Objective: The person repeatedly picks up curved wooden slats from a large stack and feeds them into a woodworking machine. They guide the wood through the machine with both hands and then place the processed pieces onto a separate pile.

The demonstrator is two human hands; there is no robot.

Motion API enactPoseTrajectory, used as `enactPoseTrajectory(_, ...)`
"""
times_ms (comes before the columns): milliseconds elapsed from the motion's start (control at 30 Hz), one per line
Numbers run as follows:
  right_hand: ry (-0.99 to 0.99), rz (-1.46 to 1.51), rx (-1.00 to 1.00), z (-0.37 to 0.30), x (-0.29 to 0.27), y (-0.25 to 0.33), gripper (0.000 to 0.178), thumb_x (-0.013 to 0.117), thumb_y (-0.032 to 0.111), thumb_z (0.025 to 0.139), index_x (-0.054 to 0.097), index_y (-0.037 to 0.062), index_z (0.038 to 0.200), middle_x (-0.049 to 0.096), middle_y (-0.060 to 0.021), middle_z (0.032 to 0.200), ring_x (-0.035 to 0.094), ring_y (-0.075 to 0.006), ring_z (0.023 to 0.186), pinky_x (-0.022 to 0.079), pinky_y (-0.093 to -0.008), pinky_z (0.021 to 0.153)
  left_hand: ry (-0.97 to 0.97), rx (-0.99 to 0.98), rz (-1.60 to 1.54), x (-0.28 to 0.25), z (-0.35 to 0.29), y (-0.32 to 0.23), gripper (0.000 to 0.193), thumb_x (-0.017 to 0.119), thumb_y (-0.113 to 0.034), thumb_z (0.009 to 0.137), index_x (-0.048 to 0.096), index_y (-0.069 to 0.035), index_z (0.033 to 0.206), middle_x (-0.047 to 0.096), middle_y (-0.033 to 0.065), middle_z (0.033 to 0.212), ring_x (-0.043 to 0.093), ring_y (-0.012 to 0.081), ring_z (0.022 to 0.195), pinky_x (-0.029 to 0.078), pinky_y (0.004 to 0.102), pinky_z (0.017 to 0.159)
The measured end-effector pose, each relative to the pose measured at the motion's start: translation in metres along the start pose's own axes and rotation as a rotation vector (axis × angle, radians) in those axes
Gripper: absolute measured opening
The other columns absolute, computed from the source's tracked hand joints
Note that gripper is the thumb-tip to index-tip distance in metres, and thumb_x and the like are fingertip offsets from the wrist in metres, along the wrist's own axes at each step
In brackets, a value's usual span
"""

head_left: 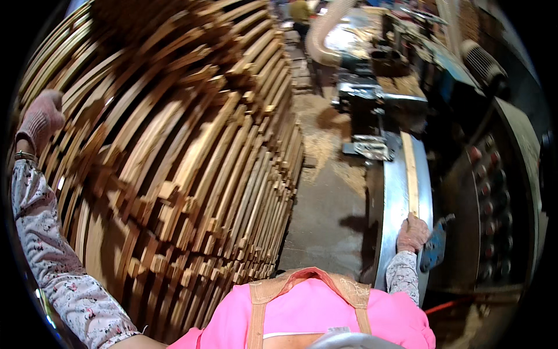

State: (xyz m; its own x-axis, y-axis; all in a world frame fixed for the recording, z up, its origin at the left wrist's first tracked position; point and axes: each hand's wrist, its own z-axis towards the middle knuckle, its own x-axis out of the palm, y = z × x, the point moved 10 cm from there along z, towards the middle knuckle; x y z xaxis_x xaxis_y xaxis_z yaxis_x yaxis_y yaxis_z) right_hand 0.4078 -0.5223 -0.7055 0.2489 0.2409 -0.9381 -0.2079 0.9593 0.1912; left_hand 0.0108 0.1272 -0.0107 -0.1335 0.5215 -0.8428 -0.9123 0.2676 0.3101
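My right hand (413,234), in a pinkish knitted glove, is closed on the near end of a narrow wooden strip (410,174). That strip lies lengthwise along the shiny metal bed (392,215) of a woodworking machine, its far end close to the machine's head. Far out to the left, my gloved left hand (43,120) is raised against the edge of a tall stack of wooden strips (200,168). Its fingers look curled, and whatever they may hold is hidden.
Buttons line a control panel (491,209) right of the bed. Beside my right hand sits a blue metal bracket (435,247). A ribbed hose (321,38) drops to the machine's far end. Sawdust (325,148) covers part of the floor between stack and machine.
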Motion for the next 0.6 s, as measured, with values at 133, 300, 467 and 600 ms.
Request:
enactPoseTrajectory(133, 0.102, 0.055, 0.051, 0.058, 0.023, 0.020, 0.040, 0.071, 0.030, 0.091, 0.072, 0.0171, 0.129, 0.072, -0.0107, 0.120, 0.062, -0.0324, 0.118, 0.048, -0.0443, 0.105, -0.173, 0.308, 0.147, -0.035, -0.071, 0.012, 0.067, 0.061, 0.009, 0.086, 0.051, -0.005, 0.151, 0.067, 0.0165, 0.126, 0.067, 0.0262, 0.109, 0.056, 0.0342, 0.101)
enactPoseTrajectory(300, -0.024, 0.565, 0.122, 0.145, 0.012, 0.038, 0.080, 0.081, 0.037, 0.087, 0.050, 0.0089, 0.155, 0.056, -0.0216, 0.151, 0.050, -0.0377, 0.142, 0.037, -0.0447, 0.121, -0.735, 1.008, 0.283, -0.049, -0.117, -0.076, 0.068, 0.068, 0.006, 0.085, 0.053, -0.008, 0.150, 0.065, 0.0154, 0.139, 0.066, 0.0290, 0.122, 0.055, 0.0405, 0.107)
enactPoseTrajectory(467, -0.445, 0.764, -0.723, 0.093, -0.205, 0.220, 0.099, 0.090, 0.044, 0.075, 0.046, 0.0124, 0.158, 0.044, -0.0194, 0.161, 0.040, -0.0420, 0.148, 0.034, -0.0544, 0.122, -0.797, 1.244, 0.473, -0.048, -0.204, -0.227, 0.057, 0.075, -0.013, 0.089, 0.059, -0.012, 0.144, 0.062, 0.0102, 0.143, 0.065, 0.0268, 0.125, 0.057, 0.0428, 0.103)
enactPoseTrajectory(600, -0.095, 0.732, -0.762, 0.048, -0.173, 0.192, 0.086, 0.088, 0.030, 0.075, 0.051, 0.0062, 0.149, 0.063, -0.0208, 0.138, 0.059, -0.0423, 0.127, 0.048, -0.0505, 0.108, -0.677, 1.561, 0.146, -0.008, -0.243, -0.369, 0.051, 0.073, -0.022, 0.094, 0.059, -0.021, 0.143, 0.057, 0.0051, 0.149, 0.063, 0.0276, 0.126, 0.053, 0.0461, 0.107)
